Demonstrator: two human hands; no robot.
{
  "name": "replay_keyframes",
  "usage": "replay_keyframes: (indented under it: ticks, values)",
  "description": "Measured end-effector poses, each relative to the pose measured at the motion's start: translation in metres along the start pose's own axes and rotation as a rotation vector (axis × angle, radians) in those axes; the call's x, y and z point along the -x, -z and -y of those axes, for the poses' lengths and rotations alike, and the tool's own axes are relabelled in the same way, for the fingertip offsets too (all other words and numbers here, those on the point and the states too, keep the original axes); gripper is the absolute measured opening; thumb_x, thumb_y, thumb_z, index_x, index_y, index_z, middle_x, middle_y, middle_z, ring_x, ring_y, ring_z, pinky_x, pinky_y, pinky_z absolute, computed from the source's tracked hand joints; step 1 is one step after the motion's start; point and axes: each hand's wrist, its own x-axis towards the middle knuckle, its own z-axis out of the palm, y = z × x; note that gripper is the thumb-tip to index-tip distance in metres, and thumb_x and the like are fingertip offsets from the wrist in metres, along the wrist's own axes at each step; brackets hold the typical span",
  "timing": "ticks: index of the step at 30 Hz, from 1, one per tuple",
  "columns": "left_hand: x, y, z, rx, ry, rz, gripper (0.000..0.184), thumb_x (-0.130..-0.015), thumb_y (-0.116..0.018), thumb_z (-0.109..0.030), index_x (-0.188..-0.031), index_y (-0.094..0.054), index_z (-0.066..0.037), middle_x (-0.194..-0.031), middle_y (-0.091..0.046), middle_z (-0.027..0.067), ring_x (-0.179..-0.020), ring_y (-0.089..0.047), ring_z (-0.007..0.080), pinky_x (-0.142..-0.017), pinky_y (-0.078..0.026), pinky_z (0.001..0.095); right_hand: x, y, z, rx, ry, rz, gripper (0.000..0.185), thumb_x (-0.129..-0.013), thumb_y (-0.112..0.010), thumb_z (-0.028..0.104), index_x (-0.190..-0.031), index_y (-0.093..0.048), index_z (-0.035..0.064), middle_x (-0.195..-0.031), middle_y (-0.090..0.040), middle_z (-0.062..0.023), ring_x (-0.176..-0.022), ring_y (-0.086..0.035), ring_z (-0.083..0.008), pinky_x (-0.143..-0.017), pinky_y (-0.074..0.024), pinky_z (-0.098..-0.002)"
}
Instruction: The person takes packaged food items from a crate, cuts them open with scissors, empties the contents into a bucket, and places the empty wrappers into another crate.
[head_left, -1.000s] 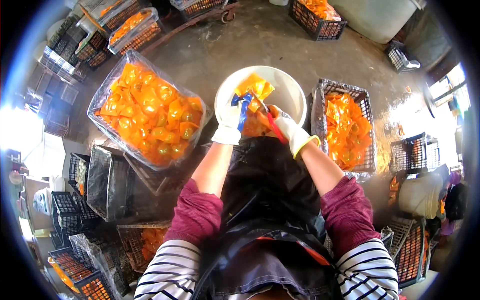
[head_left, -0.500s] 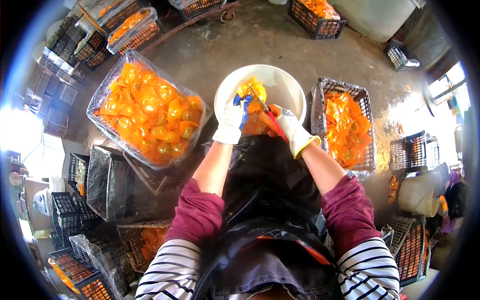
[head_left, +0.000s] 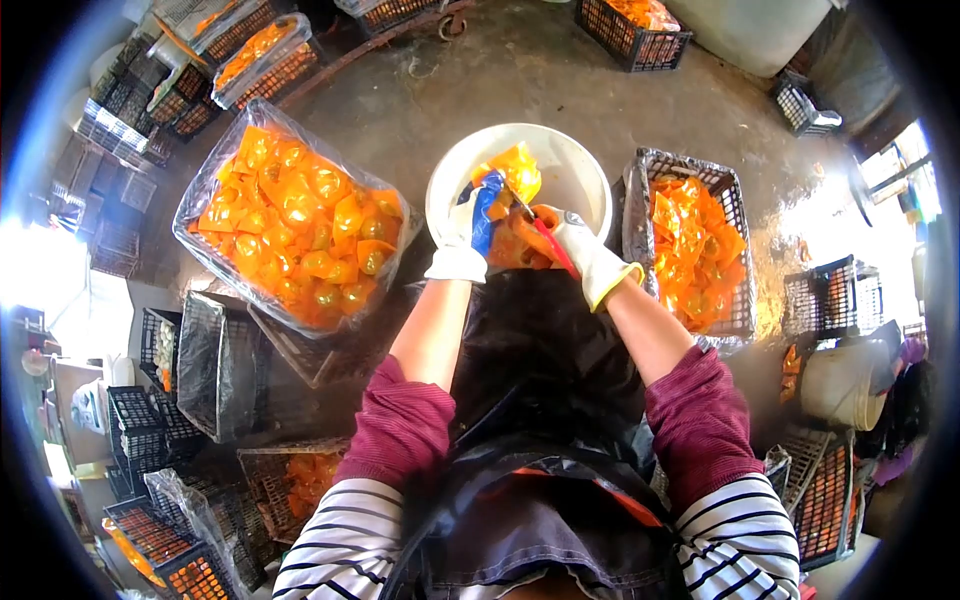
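Observation:
My left hand (head_left: 472, 225), in a white and blue glove, grips a shiny yellow-orange plastic packet (head_left: 518, 170) over a white bucket (head_left: 592, 185). My right hand (head_left: 580, 250) wears a white glove with orange fingertips and a yellow cuff. It is closed on red-handled scissors (head_left: 558, 250), whose dark blades point at the packet. Orange pieces (head_left: 520, 252) lie in the near part of the bucket, partly hidden by both hands. The blade tips and the packet's lower edge are hard to make out.
Left of the bucket stands a plastic-lined crate full of orange packets (head_left: 300, 220). On the right, a black crate (head_left: 738, 200) holds orange film or packets (head_left: 695, 255). A dark apron (head_left: 545, 350) covers my lap. More crates (head_left: 630, 45) stand around the floor.
My left hand has turned, showing more of the glove's blue side. The packet has risen slightly and moved right, nearer the scissors. My right hand has barely moved.

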Motion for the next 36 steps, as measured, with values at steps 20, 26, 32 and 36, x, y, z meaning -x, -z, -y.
replay_keyframes:
  ticks: [20, 26, 32, 36]
  values:
    - [-0.029, 0.025, 0.046, -0.203, -0.143, -0.127, 0.032, -0.092, -0.062, -0.025, -0.110, -0.066, 0.000, -0.107, -0.067, 0.0158, -0.092, -0.064, 0.0255, -0.087, -0.050, 0.0328, -0.001, 0.004, 0.005, 0.297, 0.017, -0.001, 0.029, -0.091, -0.063, 0.029, -0.108, -0.061, 0.0054, -0.084, -0.063, -0.0061, -0.058, -0.060, -0.0132, -0.052, -0.0495, -0.0246]
    - [-0.010, 0.023, 0.031, -0.580, -0.575, -0.008, 0.046, -0.083, -0.073, -0.023, -0.120, -0.057, 0.000, -0.105, -0.065, 0.0147, -0.101, -0.062, 0.0340, -0.088, -0.050, 0.0381, -0.016, 0.007, -0.019, 0.367, 0.163, -0.114, 0.020, -0.091, -0.062, 0.023, -0.102, -0.063, 0.0055, -0.079, -0.063, -0.0050, -0.063, -0.059, -0.0124, -0.058, -0.0484, -0.0251]
    - [-0.011, 0.015, 0.015, -0.066, 0.073, 0.102, 0.051, -0.082, -0.073, -0.012, -0.127, -0.052, 0.000, -0.109, -0.065, 0.0093, -0.096, -0.064, 0.0224, -0.085, -0.051, 0.0284, -0.022, 0.008, -0.025, 0.448, 0.059, -0.134, 0.018, -0.091, -0.061, 0.018, -0.104, -0.064, 0.0052, -0.079, -0.064, -0.0062, -0.070, -0.060, -0.0140, -0.063, -0.0482, -0.0268]
    - [-0.011, 0.012, 0.024, -0.255, -0.054, -0.060, 0.036, -0.086, -0.068, -0.010, -0.119, -0.059, 0.001, -0.104, -0.066, 0.0050, -0.089, -0.063, 0.0124, -0.077, -0.050, 0.0226, -0.025, 0.008, -0.036, 0.778, 0.184, -0.190, 0.018, -0.092, -0.058, 0.018, -0.104, -0.064, 0.0059, -0.079, -0.064, -0.0056, -0.069, -0.059, -0.0137, -0.062, -0.0473, -0.0268]
